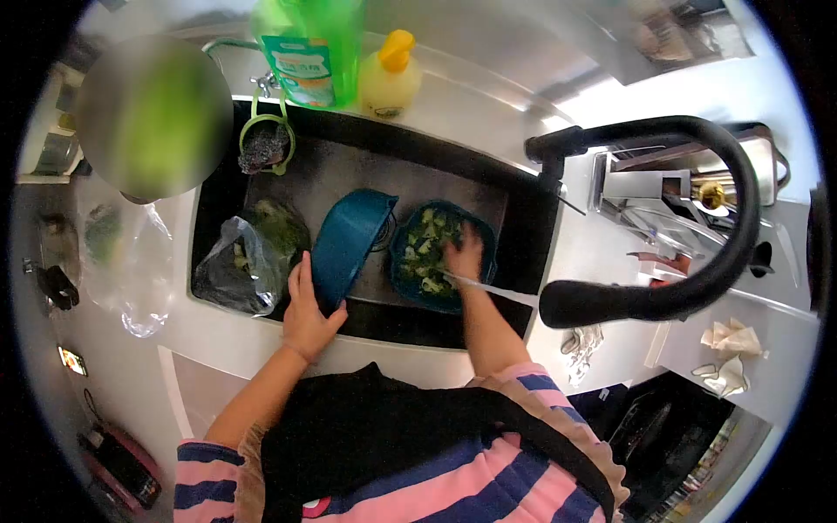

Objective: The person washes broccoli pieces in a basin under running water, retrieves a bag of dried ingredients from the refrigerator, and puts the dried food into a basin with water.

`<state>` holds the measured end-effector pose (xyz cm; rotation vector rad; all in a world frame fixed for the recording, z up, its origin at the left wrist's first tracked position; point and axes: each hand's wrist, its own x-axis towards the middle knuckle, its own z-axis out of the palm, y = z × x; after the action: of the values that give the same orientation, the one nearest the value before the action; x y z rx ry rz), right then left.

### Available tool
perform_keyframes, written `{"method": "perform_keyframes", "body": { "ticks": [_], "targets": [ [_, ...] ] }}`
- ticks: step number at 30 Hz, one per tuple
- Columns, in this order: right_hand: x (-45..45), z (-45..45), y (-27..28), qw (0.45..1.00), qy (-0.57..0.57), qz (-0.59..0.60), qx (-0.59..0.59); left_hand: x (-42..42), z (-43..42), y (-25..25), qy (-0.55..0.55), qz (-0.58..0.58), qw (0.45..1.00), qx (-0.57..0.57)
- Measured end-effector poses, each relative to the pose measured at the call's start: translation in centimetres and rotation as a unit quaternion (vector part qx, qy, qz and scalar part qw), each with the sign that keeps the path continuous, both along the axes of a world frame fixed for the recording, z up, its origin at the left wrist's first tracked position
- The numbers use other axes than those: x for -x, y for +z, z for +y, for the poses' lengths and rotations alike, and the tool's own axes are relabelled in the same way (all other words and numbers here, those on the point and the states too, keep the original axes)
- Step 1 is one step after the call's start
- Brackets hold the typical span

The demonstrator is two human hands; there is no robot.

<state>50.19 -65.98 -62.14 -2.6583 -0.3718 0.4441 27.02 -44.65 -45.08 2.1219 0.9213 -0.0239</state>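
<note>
A dark sink (445, 166) holds two blue containers. My left hand (309, 309) grips the lower edge of the tilted blue basin (351, 240), whose outer side faces left. To its right, a blue colander (491, 261) holds pieces of green broccoli (423, 253). My right hand (465, 253) reaches into the broccoli at the colander's right side; its fingertips are blurred and partly hidden. Water runs from the black faucet (567, 303) towards that hand. Left of the basin, a clear plastic bag (235, 275) with greens lies in the sink.
Behind the sink stand a green bottle (305, 65) and a yellow pump bottle (390, 78). A scrubber (264, 146) hangs in a green holder at the back left. Another plastic bag (131, 270) lies left of the sink. A rack with knives (671, 209) stands right.
</note>
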Motion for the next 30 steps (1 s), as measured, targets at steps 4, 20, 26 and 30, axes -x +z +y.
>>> {"method": "perform_keyframes", "body": {
  "ticks": [4, 20, 26, 30],
  "targets": [
    [3.4, 4.5, 5.5, 0.953, 0.209, 0.134, 0.175, -0.8, -0.6, 0.1, 0.015, 0.000, 1.000, -0.014],
    [2.6, 1.7, 4.8, 0.931, 0.305, 0.070, 0.186, -1.7, -0.7, 0.3, -0.008, 0.032, 0.999, -0.028],
    [4.4, 2.5, 5.2, 0.941, 0.270, 0.075, 0.189, -1.5, -0.8, -0.1, -0.016, 0.001, 0.999, -0.044],
    [0.5, -0.6, 2.5, 0.918, 0.348, 0.034, 0.185, -1.3, -0.8, 0.5, -0.015, 0.015, 1.000, -0.020]
  ]
}}
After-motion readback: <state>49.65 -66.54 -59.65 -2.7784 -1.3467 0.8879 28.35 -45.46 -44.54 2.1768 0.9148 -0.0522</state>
